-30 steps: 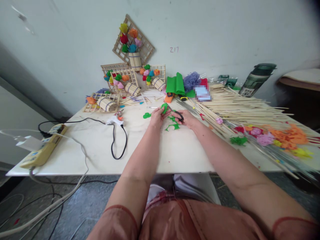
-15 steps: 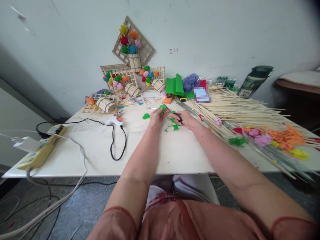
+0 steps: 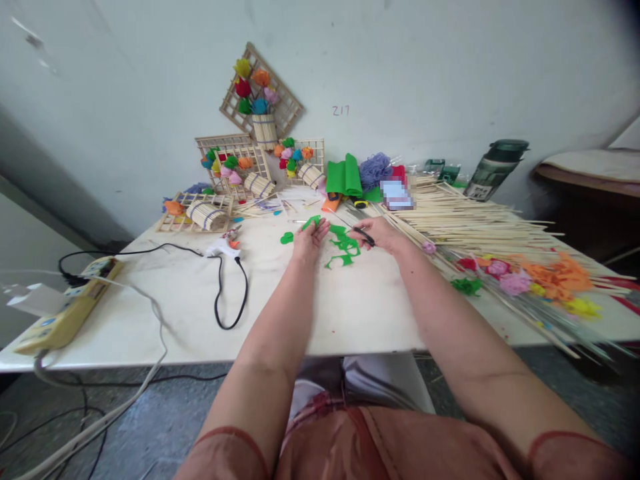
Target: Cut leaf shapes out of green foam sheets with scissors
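My left hand (image 3: 311, 241) holds a small piece of green crepe paper (image 3: 312, 221) at its fingertips, palm partly turned up. In my right hand (image 3: 379, 235) is a pair of scissors (image 3: 365, 236) with black handles, its blades pointing toward the left hand but apart from the paper. Between the hands, green paper scraps (image 3: 345, 245) with curved cut-outs lie on the white table (image 3: 280, 293). Just left of my left hand rests a rounded green cut piece (image 3: 287, 238).
A hot glue gun (image 3: 224, 248) with a black cord lies left, near a power strip (image 3: 75, 313). Lattice frames with paper flowers (image 3: 260, 107) stand behind. A green paper roll (image 3: 344, 176), bamboo sticks (image 3: 460, 213), paper flowers (image 3: 515, 280) and a dark bottle (image 3: 495, 170) are rightward.
The scissors have moved right, away from the green piece, and my left hand has drawn slightly left with its fingers opening. The scraps between the hands show more fully; the whole view has shifted a little.
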The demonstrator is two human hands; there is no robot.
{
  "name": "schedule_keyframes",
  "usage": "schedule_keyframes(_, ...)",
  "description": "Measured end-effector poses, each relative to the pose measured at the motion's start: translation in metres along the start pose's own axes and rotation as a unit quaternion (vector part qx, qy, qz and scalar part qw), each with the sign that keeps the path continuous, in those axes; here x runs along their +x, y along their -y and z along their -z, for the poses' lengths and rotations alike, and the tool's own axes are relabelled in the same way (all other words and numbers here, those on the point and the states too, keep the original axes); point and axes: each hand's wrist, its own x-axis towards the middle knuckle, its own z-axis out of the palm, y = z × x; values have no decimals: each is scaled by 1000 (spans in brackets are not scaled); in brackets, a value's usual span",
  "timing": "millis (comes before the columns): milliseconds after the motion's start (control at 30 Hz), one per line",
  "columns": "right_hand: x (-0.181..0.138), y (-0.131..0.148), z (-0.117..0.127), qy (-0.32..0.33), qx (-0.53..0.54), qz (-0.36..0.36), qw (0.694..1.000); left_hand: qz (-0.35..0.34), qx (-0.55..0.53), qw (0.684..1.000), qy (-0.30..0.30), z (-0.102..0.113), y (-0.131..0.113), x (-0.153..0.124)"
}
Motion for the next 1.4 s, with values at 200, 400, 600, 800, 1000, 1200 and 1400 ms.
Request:
schedule_keyframes(200, 2, 8, -3, -119, -404, -17, 907, -10, -30, 996, -80, -13, 3, 3)
schedule_keyframes(400, -8, 30, -18, -63, -501, -68, 861, -3, 24, 998, -62, -25, 7, 8)
schedule_keyframes(600, -4, 36, -17, 3, -435, -63, 898, -26, 73, 997, -28, -28, 6, 18)
schedule_keyframes(800, -3, 52, -24, 19, -535, -57, 843, -30, 102, 994, 4, -29, 17, 22)
schedule_keyframes(1000, 16, 52, -6, 132, -521, -59, 841, -6, 178, 984, 12, -29, 22, 23)
schedule_keyframes(1200, 59, 20, 46, -187, -461, -93, 862, -46, 166, 985, -9, -28, 30, 26)
schedule_keyframes(1400, 86, -13, 95, -287, -513, -166, 792, -59, 173, 983, -13, -27, 34, 29)
